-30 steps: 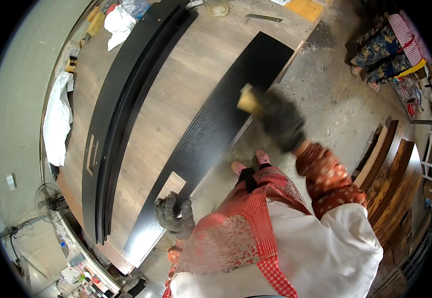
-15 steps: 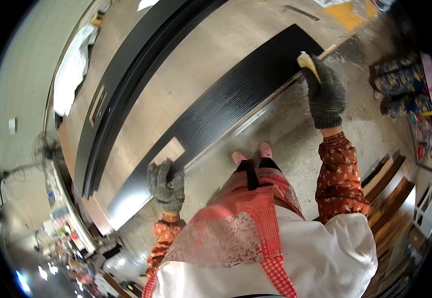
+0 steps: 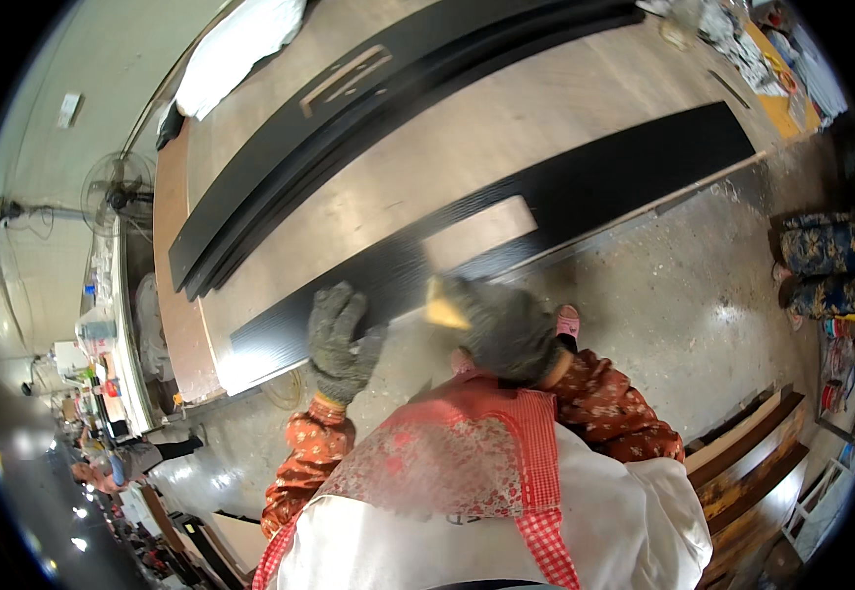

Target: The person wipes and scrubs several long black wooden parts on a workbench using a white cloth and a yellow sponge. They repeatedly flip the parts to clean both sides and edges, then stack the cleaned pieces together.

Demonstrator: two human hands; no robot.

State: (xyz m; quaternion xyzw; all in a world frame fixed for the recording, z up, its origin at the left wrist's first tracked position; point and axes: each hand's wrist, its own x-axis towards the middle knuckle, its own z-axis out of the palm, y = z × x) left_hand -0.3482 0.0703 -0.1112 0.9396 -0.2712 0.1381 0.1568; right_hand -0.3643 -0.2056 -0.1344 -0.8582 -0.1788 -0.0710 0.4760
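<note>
- One black board (image 3: 634,182), with one rectangular opening, lies along the table's (image 3: 447,157) near edge.
- Right hand (image 3: 508,329): blurred, pinching one yellow block (image 3: 445,307) by that edge.
- Left hand (image 3: 341,339): fingers loosely spread, toward the near left corner.

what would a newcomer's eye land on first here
Probably the long black board along the near edge of the table, with a pale rectangle in it. Next, the gloved right hand gripping a yellow block below that rectangle, and the red apron at bottom centre.
</note>
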